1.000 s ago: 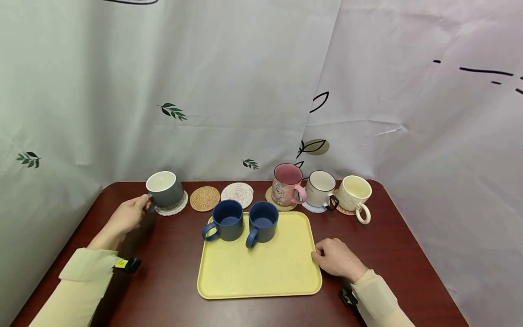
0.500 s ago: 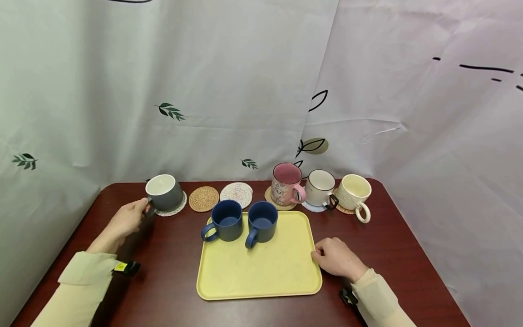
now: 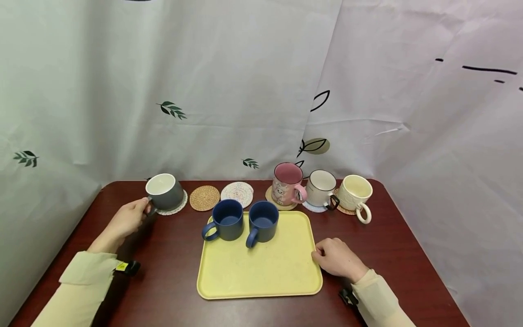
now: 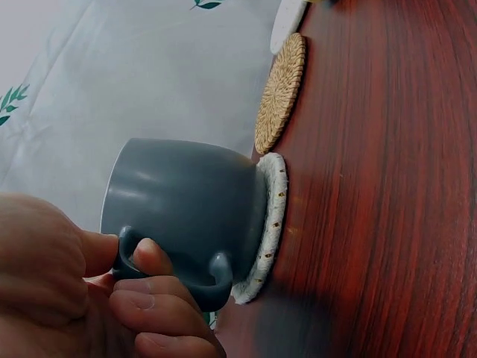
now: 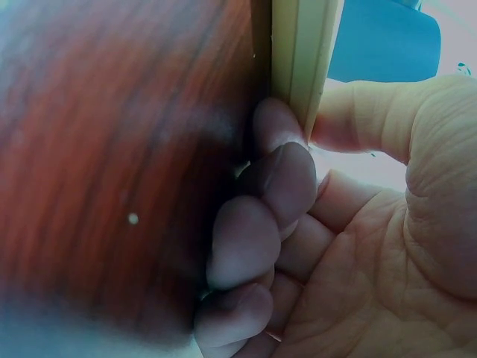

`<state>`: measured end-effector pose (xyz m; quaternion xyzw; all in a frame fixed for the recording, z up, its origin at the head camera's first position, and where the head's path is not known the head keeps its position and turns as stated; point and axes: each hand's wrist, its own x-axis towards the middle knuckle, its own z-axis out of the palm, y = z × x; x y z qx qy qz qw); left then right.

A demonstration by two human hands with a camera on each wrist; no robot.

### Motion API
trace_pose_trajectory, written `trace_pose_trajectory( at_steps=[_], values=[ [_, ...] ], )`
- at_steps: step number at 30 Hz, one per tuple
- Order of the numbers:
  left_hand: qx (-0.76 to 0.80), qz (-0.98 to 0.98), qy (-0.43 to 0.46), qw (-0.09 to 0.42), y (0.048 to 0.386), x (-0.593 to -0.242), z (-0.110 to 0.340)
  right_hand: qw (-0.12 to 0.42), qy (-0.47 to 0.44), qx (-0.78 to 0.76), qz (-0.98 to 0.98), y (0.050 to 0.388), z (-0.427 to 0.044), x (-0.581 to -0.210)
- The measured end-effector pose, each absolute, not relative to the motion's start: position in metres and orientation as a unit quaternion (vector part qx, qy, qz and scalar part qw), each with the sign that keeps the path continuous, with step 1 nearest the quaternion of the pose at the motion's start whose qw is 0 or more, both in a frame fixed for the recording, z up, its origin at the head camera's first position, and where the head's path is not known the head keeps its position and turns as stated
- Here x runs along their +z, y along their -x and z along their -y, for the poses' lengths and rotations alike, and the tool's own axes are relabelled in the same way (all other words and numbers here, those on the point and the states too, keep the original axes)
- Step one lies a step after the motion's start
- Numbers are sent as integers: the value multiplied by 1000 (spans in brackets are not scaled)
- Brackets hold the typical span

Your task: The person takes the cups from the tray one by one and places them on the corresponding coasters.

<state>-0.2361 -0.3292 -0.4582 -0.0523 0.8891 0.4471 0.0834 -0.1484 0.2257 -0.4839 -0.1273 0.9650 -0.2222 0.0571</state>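
In the head view my left hand (image 3: 126, 222) is at the back left, holding a grey mug (image 3: 169, 196) with a white inside by its handle. The left wrist view shows the thumb and fingers curled round that handle (image 4: 212, 294). The mug's base meets a white woven coaster (image 4: 272, 224). On the right, my right hand (image 3: 339, 259) grips the right rim of a yellow tray (image 3: 261, 272). Its thumb lies over the tray edge (image 5: 302, 60), with curled fingertips against it from the table side. Two blue mugs, one left (image 3: 229, 222) and one right (image 3: 263, 223), stand on the tray's far left part.
Along the back edge lie a tan woven coaster (image 3: 204, 198) and a white speckled coaster (image 3: 237, 194). Further right, a pink mug (image 3: 283, 188), a white mug with a black handle (image 3: 320, 190) and a cream mug (image 3: 353, 195) stand on coasters. A pale curtain (image 3: 229, 91) hangs behind.
The grey mug and my left hand have come down slightly onto the coaster since a second ago. My right hand and the tray stay as they were.
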Motion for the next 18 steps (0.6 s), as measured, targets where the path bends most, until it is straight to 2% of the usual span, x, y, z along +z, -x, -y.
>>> trace_pose_trajectory(
  at_steps=[7, 11, 16, 18],
  values=[
    [437, -895, 51, 73, 236, -455, 329, 62, 122, -224, -965, 148, -226, -483],
    [415, -907, 54, 49, 235, -454, 328, 57, 124, -223, -965, 147, -227, -483],
    [400, -910, 107, -9, 228, -452, 323, 59, 129, -225, -964, 148, -226, -482],
    [413, -898, 144, -53, 225, -449, 318, 59, 129, -225, -964, 148, -226, -482]
  ],
)
